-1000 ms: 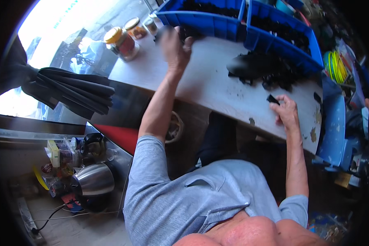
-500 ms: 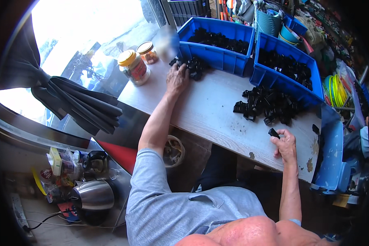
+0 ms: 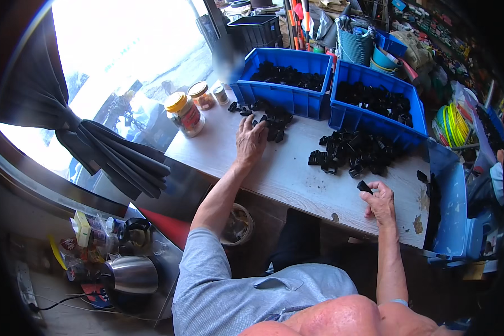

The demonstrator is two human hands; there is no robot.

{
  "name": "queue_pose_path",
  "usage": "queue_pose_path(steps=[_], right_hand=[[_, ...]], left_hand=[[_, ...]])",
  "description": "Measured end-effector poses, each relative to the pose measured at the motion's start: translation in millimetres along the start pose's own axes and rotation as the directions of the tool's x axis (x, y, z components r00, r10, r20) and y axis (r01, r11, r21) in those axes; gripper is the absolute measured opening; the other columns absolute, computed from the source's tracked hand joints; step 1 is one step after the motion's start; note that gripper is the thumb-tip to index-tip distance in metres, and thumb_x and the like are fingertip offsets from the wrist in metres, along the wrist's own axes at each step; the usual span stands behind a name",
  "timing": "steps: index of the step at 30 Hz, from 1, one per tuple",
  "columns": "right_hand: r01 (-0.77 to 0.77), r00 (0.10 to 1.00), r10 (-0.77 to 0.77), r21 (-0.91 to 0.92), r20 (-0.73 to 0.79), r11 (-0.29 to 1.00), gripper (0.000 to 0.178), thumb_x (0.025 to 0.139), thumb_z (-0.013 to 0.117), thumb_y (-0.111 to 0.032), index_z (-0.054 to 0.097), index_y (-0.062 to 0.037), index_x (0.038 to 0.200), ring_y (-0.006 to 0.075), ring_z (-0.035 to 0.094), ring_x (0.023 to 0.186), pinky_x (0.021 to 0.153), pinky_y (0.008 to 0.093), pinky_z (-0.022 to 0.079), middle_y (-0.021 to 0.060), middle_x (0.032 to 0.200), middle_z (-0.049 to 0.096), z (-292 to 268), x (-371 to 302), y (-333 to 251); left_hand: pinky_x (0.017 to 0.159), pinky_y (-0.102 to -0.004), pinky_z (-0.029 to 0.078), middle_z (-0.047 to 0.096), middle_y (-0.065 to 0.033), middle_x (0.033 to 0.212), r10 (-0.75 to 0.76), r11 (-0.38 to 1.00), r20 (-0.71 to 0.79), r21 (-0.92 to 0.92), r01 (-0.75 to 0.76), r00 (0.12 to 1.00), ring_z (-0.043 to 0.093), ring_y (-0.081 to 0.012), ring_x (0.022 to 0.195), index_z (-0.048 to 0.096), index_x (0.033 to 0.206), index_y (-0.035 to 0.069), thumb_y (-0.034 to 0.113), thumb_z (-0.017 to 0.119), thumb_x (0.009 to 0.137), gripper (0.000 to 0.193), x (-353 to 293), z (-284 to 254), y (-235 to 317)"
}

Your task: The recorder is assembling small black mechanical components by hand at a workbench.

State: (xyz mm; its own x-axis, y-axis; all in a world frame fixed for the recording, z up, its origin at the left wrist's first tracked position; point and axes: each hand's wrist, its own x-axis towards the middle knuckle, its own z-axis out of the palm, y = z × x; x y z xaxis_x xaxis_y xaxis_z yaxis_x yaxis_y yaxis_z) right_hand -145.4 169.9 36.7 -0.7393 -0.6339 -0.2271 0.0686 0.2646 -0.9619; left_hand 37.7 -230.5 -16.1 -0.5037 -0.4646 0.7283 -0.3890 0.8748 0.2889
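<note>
My right hand (image 3: pixel 381 204) is closed round a small black plastic part (image 3: pixel 364 186), held between thumb and fingers over the near right of the table. My left hand (image 3: pixel 250 141) is at the near side of a small pile of black plastic parts (image 3: pixel 278 122). Its fingers are curled, with a dark piece showing at the fingertips; part of that piece is hidden. A larger heap of black parts (image 3: pixel 357 151) lies on the whitish table (image 3: pixel 288 168), beyond my right hand.
Two blue bins, the left bin (image 3: pixel 283 96) and the right bin (image 3: pixel 375 120), hold black parts along the far edge. A yellow-lidded jar (image 3: pixel 186 116) and smaller jars stand far left. A bucket (image 3: pixel 239 224) sits below the table; a steel kettle (image 3: pixel 133 274) is at left.
The view has tilted, so the table sits lower in it. My left hand has drawn slightly back toward me from the small pile. My right hand keeps hold of its black part.
</note>
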Motion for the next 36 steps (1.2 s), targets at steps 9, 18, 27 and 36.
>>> queue_pose_path(steps=[9, 18, 27, 36], right_hand=[[0.024, 1.000, -0.024, 0.031, -0.016, 0.999, 0.032, 0.082, 0.075, -0.013, 0.060, -0.0007, 0.107, 0.0091, 0.049, 0.039, 0.036, 0.0261, 0.044, 0.0009, 0.058, 0.056, -3.4, 0.9, 6.7], [0.026, 0.999, -0.025, 0.053, -0.028, 0.998, 0.034, 0.082, 0.075, -0.013, 0.059, 0.0000, 0.109, 0.0095, 0.052, 0.040, 0.036, 0.0262, 0.044, 0.0010, 0.059, 0.056, -2.0, -4.1, 2.1], [0.047, 0.998, -0.044, 0.059, -0.054, 0.997, 0.036, 0.082, 0.075, -0.015, 0.059, 0.0003, 0.110, 0.0092, 0.052, 0.041, 0.037, 0.0255, 0.046, 0.0011, 0.061, 0.057, -0.3, -5.2, 2.1], [0.033, 0.998, -0.029, 0.079, -0.052, 0.996, 0.031, 0.084, 0.076, -0.015, 0.061, -0.0016, 0.108, 0.0091, 0.053, 0.043, 0.041, 0.0256, 0.049, 0.0021, 0.060, 0.058, -3.4, -3.3, 8.2]], left_hand=[[0.111, -0.0561, 0.038, 0.060, -0.0167, 0.136, 0.083, 0.985, 0.243, 0.128, -0.116, 0.967, 0.046, -0.0481, 0.135, 0.067, 0.131, 0.018, 0.017, 0.077, 0.077, 0.055, -14.7, -10.2, 26.0], [0.108, -0.0558, 0.040, 0.062, -0.0149, 0.132, 0.107, 0.988, 0.203, 0.090, -0.127, 0.973, 0.049, -0.0450, 0.131, 0.066, 0.128, 0.014, 0.018, 0.074, 0.081, 0.048, -15.7, -12.3, 25.9], [0.109, -0.0527, 0.043, 0.064, -0.0151, 0.130, 0.096, 0.988, 0.204, 0.098, -0.118, 0.974, 0.051, -0.0442, 0.130, 0.067, 0.126, 0.011, 0.014, 0.076, 0.079, 0.048, -14.3, -16.3, 29.8], [0.109, -0.0520, 0.042, 0.063, -0.0139, 0.130, 0.082, 0.992, 0.201, 0.081, -0.100, 0.976, 0.051, -0.0433, 0.130, 0.066, 0.128, 0.011, 0.014, 0.075, 0.079, 0.049, -16.0, -13.6, 26.9]])
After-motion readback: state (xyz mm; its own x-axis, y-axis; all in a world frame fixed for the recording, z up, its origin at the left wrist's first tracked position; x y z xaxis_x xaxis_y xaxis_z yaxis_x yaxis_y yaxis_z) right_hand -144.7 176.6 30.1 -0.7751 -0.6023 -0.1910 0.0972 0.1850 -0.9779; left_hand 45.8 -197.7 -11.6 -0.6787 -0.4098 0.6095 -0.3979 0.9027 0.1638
